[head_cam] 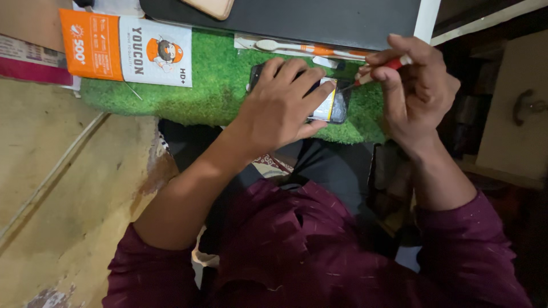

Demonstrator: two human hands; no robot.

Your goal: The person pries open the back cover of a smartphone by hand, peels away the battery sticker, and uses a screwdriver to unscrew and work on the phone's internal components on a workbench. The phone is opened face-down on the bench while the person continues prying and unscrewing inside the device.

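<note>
The phone [334, 105] lies flat on the green mat [217, 85], toward the mat's right end and close to its near edge. Most of the phone is covered by the left hand [279, 105], which rests palm-down on it with its fingers spread and curled over the dark body, the thumb running along the phone's near side. A pale yellowish patch shows inside the phone at its uncovered right end.

The right hand [414, 85] hovers just right of the phone, over the mat's right end. Its fingers are closed around a thin screwdriver [371, 74] with a red and white handle, held like a pen, and the metal tip touches the right end of the phone.

Behind the phone, at the far edge of the mat, a toothbrush [308, 48] with a white and orange handle lies sideways. Past it, a dark flat panel [319, 20] overlaps that far edge, with a tan object [211, 7] on top of it. An orange and white box [125, 48] lies across the mat's far left corner. Left of the mat is a worn yellowish surface [68, 171]. Both arms wear maroon sleeves [319, 251] pushed up from the wrists.
</note>
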